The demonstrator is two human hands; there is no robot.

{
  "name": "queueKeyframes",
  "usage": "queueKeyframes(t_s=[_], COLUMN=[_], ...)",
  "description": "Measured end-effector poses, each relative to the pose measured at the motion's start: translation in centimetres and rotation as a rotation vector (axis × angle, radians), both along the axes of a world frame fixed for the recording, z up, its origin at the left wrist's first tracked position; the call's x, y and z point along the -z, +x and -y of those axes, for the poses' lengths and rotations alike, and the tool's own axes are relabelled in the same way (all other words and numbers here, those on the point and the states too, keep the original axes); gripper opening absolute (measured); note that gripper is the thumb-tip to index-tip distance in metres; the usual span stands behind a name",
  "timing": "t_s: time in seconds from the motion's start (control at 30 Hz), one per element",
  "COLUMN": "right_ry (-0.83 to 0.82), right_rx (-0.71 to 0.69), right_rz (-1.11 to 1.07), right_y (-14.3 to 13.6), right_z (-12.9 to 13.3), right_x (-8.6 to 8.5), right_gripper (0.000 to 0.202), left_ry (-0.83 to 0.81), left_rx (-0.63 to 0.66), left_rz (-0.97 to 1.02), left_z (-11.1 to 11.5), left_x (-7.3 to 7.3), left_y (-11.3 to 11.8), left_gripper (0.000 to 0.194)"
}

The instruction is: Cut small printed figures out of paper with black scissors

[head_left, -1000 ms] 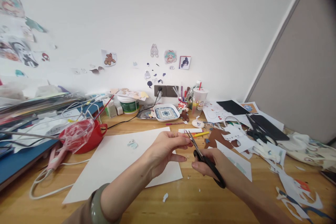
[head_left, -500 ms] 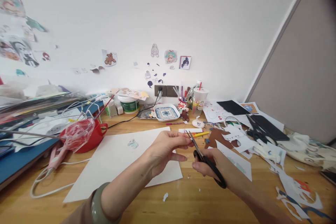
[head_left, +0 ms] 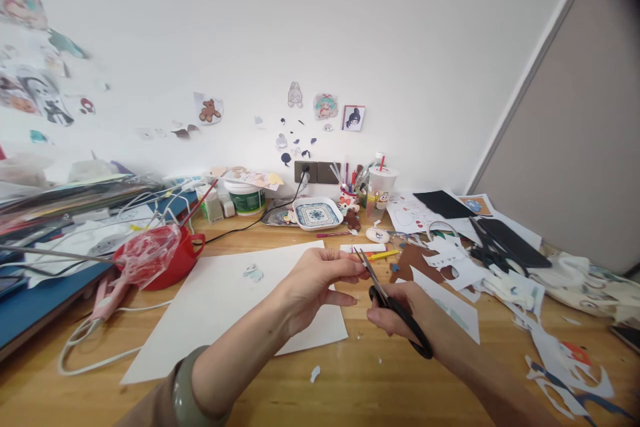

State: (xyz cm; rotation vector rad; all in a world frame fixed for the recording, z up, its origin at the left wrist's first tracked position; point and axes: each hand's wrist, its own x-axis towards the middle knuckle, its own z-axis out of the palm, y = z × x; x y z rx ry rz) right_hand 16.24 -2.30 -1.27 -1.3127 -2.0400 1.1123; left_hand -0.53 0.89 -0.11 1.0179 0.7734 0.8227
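My right hand [head_left: 407,313] grips black-handled scissors [head_left: 400,313], their blades slightly apart and pointing up and to the left. The blade tips reach the fingertips of my left hand [head_left: 320,283]. Thumb and forefinger of that hand are pinched together; whatever sits between them is too small to make out, and its other fingers are loosely bent. Beneath my left forearm lies a large white sheet of paper [head_left: 210,320], partly covered by the arm. A small pale-blue paper cutout [head_left: 253,272] rests on its upper part.
A red cup [head_left: 173,267] with clear plastic and a pink-handled tool [head_left: 107,297] stand left. Behind are a patterned square dish [head_left: 317,213] and a drink cup [head_left: 381,190]. Paper scraps [head_left: 560,360], brown paper [head_left: 413,261] and another pair of scissors [head_left: 493,257] lie right.
Hardly anything differs. My right hand and the scissors have shifted very slightly; both hands keep the same hold.
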Motion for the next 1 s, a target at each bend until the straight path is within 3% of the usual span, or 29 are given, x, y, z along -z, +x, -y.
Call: queueKeyframes(t_s=[1.0], right_ry=[0.006], right_rx=[0.016], right_rz=[0.029], right_y=[0.14], right_z=[0.02], right_x=[-0.02], right_gripper=[0.033], left_ry=[0.005], left_rx=[0.001], left_rz=[0.03], left_z=[-0.02], left_x=[-0.19], left_y=[-0.11], left_gripper=[0.014])
